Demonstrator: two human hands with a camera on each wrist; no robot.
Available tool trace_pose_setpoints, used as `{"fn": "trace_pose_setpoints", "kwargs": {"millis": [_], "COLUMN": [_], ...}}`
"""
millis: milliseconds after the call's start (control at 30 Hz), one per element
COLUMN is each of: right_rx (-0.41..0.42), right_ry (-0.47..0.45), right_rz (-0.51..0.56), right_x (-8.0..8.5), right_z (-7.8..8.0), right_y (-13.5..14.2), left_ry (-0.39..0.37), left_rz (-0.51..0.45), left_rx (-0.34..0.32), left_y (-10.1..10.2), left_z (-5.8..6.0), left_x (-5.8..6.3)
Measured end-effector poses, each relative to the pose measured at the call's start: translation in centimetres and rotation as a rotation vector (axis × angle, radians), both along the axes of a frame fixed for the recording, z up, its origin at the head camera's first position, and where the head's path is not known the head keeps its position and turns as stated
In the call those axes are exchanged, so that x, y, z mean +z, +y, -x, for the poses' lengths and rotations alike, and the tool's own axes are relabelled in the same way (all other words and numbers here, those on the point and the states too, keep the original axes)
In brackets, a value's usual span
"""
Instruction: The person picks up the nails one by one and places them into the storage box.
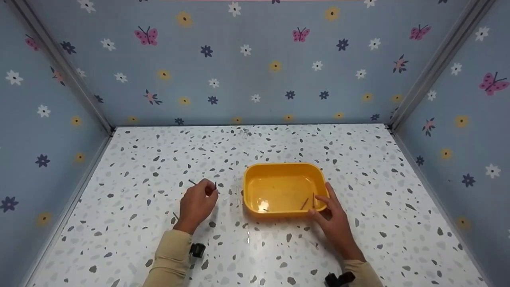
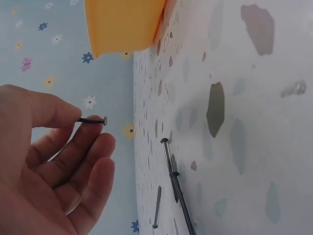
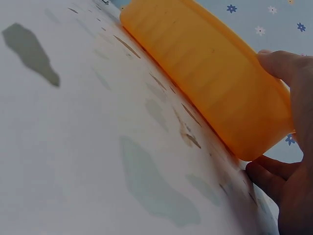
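The left hand (image 1: 196, 205) pinches a nail (image 2: 93, 120) above the tabletop (image 1: 398, 239), left of the yellow tub (image 1: 283, 172); the right hand (image 1: 336, 224) grips the tub's near right corner. More nails (image 1: 304, 203) lie inside.

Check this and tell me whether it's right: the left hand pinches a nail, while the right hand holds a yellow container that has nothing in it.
Not quite: the yellow container is not empty. The head view shows a few thin, dark nails lying in it. The left hand does pinch a nail, and the right hand does hold the container.
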State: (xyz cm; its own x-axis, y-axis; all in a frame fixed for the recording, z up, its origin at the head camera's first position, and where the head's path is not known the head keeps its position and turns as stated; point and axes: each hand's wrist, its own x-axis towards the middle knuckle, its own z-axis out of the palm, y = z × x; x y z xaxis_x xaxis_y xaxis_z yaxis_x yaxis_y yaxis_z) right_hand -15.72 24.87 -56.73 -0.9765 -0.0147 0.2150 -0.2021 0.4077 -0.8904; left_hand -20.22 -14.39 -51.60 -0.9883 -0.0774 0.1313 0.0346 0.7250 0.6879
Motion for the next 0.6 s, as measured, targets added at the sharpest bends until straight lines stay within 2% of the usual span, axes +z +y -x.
{"fn": "trace_pose_setpoints", "kwargs": {"millis": [200,600], "right_rx": [0.002,-0.006], "right_ry": [0.006,-0.001], "right_rz": [0.005,-0.021], "right_x": [-0.2,0.0], "right_z": [0.1,0.1], "right_y": [0.0,0.0], "left_ry": [0.038,-0.004], "left_rz": [-0.021,-0.085], "left_rx": [-0.005,-0.003], "left_y": [0.3,1.3], "left_z": [0.0,0.4], "left_x": [0.1,0.9]}}
